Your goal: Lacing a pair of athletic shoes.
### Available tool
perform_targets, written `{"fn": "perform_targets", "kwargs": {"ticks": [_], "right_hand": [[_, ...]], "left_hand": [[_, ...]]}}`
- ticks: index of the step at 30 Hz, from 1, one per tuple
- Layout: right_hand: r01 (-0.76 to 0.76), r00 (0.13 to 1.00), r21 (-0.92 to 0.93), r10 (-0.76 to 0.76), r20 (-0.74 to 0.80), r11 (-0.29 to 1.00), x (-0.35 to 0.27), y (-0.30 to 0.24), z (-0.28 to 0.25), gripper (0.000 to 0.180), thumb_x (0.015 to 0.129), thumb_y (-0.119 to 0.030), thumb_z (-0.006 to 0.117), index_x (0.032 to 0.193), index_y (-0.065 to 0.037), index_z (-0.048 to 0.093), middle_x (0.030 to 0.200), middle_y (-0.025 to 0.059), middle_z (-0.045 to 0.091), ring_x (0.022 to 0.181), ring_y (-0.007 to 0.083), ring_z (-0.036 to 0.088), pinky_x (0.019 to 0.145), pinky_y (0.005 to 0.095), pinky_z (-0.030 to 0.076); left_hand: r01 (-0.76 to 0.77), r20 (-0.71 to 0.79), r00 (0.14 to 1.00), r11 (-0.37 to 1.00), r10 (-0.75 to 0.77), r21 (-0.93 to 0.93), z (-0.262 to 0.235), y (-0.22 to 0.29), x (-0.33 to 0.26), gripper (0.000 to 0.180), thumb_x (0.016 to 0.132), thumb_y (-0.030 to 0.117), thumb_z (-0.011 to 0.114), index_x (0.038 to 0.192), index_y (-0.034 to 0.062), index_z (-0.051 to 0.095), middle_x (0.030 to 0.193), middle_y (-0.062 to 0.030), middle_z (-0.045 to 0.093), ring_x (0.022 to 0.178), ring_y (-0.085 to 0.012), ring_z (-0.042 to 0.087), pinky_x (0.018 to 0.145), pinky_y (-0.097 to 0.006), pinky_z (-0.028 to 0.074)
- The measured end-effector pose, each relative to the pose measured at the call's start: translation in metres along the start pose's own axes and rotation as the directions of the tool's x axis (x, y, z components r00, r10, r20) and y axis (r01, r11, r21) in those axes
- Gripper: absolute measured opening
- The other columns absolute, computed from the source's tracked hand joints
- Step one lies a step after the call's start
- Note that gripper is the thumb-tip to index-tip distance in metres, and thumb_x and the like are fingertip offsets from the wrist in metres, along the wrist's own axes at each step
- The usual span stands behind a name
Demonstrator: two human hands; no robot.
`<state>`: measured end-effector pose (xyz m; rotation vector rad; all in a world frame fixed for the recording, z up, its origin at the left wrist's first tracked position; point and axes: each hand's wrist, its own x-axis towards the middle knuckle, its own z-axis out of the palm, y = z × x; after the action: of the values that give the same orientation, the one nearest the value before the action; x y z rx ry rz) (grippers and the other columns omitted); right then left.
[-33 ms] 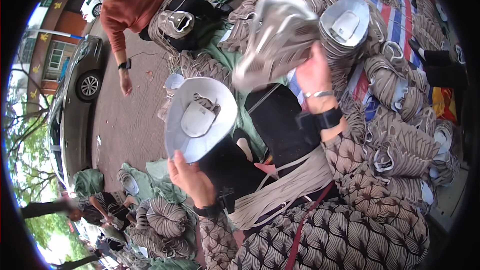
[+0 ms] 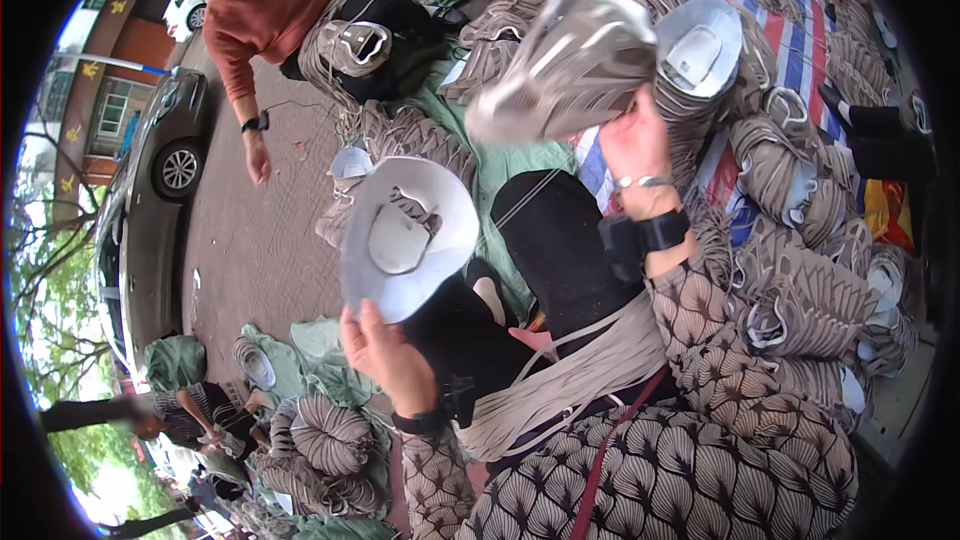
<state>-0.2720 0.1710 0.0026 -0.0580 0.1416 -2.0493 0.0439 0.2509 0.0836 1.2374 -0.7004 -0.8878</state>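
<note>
My left hand (image 2: 390,355) pinches the rim of a shoe upper (image 2: 447,240), whose pale lining and open underside face me. Raised higher, my right hand (image 2: 640,145) grips another shoe upper (image 2: 575,70), grey-brown with light stripes and blurred by motion. Just beyond that hand stands a stack of nested uppers (image 2: 690,110), with a pale lining at its top. Across my lap lies a thick bundle of beige shoelaces (image 2: 570,375), and a few loose strands stretch up past my black-clad knee (image 2: 550,250).
Piles of uppers (image 2: 800,275) lie at the right on a striped sheet (image 2: 790,40). At the upper left a person in an orange top (image 2: 270,10) sits with an upper on their lap. A parked car (image 2: 150,210) stands at the left; another person (image 2: 205,420) works at lower left.
The upper in my right hand has shifted slightly up and to the right. My left hand and its upper have moved a little to the right.
</note>
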Motion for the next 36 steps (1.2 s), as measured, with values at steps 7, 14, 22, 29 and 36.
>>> {"fn": "perform_targets", "kwargs": {"ticks": [7, 14, 22, 29, 36], "right_hand": [[-0.385, 0.918, 0.428, 0.388, 0.083, 0.818, 0.032, 0.015, -0.049, 0.019, 0.097, -0.009, 0.045, 0.106, -0.001, 0.059, 0.102, 0.0119, 0.067, 0.088, 0.0208, 0.066, 0.078, 0.0330, 0.057], [-0.618, 0.755, -0.447, 0.647, -0.107, 0.647, -0.001, 0.019, -0.042, 0.037, 0.097, -0.011, 0.048, 0.131, 0.004, 0.046, 0.122, 0.0105, 0.059, 0.110, 0.0177, 0.059, 0.098, 0.0311, 0.046], [-0.497, 0.586, -0.833, 0.802, -0.113, 0.245, 0.008, 0.006, -0.022, 0.040, 0.096, -0.019, 0.052, 0.135, -0.012, 0.047, 0.109, 0.0044, 0.063, 0.090, 0.0114, 0.064, 0.069, 0.0283, 0.058], [0.469, 0.668, -0.826, 0.738, 0.100, -0.313, -0.004, 0.003, -0.019, 0.046, 0.094, -0.029, 0.053, 0.138, -0.015, 0.045, 0.102, 0.0046, 0.061, 0.082, 0.0138, 0.061, 0.071, 0.0274, 0.051], [0.442, 0.614, -0.890, 0.762, 0.206, -0.116, -0.132, -0.061, 0.010, 0.014, 0.082, -0.016, 0.064, 0.081, -0.004, 0.056, 0.080, 0.0064, 0.053, 0.072, 0.0213, 0.055, 0.069, 0.0307, 0.045]], "left_hand": [[-0.816, 0.920, 0.344, 0.544, 0.185, 0.195, 0.037, -0.024, -0.054, 0.058, 0.065, -0.001, 0.068, 0.122, -0.0052, 0.052, 0.125, -0.0187, 0.054, 0.117, -0.0354, 0.053, 0.099, -0.038, 0.044], [-0.905, 0.997, 0.080, 0.419, -0.005, 0.075, 0.035, -0.021, -0.076, 0.059, 0.065, 0.006, 0.074, 0.120, -0.0026, 0.055, 0.121, -0.0168, 0.057, 0.096, -0.0258, 0.062, 0.079, -0.034, 0.052], [-0.931, 0.994, 0.087, 0.361, 0.063, 0.059, 0.058, 0.024, -0.039, 0.049, 0.081, 0.026, 0.067, 0.126, 0.0112, 0.055, 0.130, -0.0179, 0.048, 0.120, -0.0385, 0.046, 0.098, -0.049, 0.039], [-0.866, 0.937, 0.275, 0.368, -0.214, 0.338, 0.036, -0.046, -0.065, 0.078, 0.087, 0.042, 0.059, 0.146, 0.0066, 0.024, 0.148, -0.0352, -0.002, 0.134, -0.0589, 0.003, 0.112, -0.055, 0.014], [-0.684, 0.910, 0.392, 0.617, -0.138, 0.389, 0.027, -0.042, -0.038, 0.063, 0.091, 0.034, 0.056, 0.142, 0.0039, 0.033, 0.146, -0.0312, 0.023, 0.135, -0.0473, 0.023, 0.111, -0.048, 0.022]]}}
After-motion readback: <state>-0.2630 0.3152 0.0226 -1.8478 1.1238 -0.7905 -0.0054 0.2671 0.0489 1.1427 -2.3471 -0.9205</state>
